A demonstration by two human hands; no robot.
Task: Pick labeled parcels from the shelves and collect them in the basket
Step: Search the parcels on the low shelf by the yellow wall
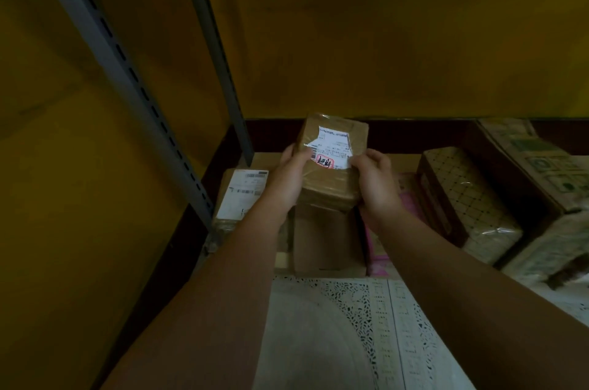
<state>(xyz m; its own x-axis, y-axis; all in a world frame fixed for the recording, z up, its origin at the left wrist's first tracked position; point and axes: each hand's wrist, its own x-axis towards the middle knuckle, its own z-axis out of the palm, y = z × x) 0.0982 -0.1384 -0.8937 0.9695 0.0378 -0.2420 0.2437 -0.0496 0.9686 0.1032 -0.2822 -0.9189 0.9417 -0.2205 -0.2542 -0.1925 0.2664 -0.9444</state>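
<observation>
I see the left hand (287,181) and right hand (376,181) gripping the small brown tape-wrapped cardboard parcel (333,173) by its sides, just above the plain brown carton (322,240); I judge the glossy tape could slip, dropping it.

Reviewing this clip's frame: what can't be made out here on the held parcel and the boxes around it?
Head view only.
- Label on the brown parcel: print too small and blurred; the thumb of the left hand covers a corner.
- Pink parcel: mostly hidden behind the right hand and forearm.
- Green-printed box, far right: cut off by the frame edge.
- Basket: outside the frame.
</observation>
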